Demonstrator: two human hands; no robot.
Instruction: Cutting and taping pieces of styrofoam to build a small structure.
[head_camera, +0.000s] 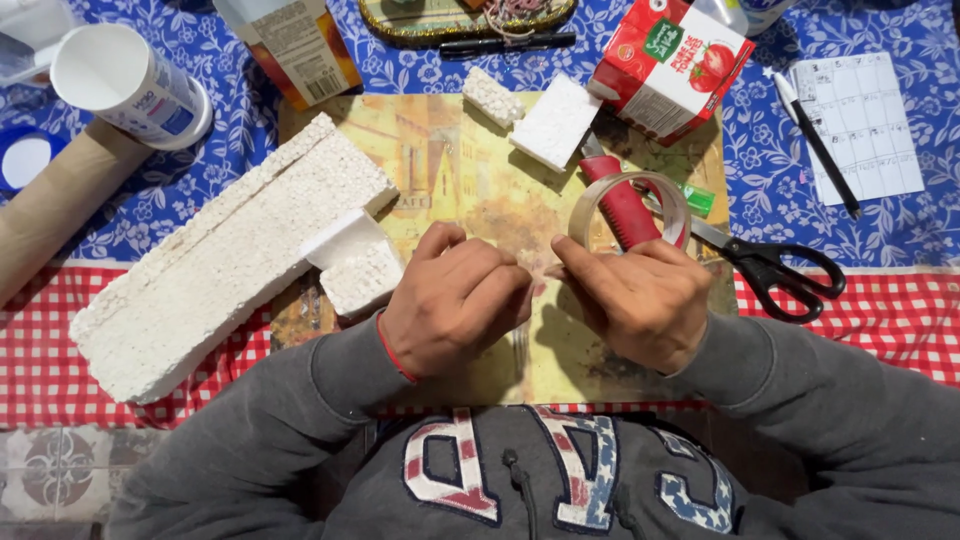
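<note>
Head view: I see right hand (640, 300) grip holding tape roll (628, 208), left hand (455, 295) pinching its end; strip may tangle.

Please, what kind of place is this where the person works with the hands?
Probably a home table used for crafts. A blue floral tablecloth and red checked cloth cover it, with white foam blocks, black scissors and a juice carton around.
</note>
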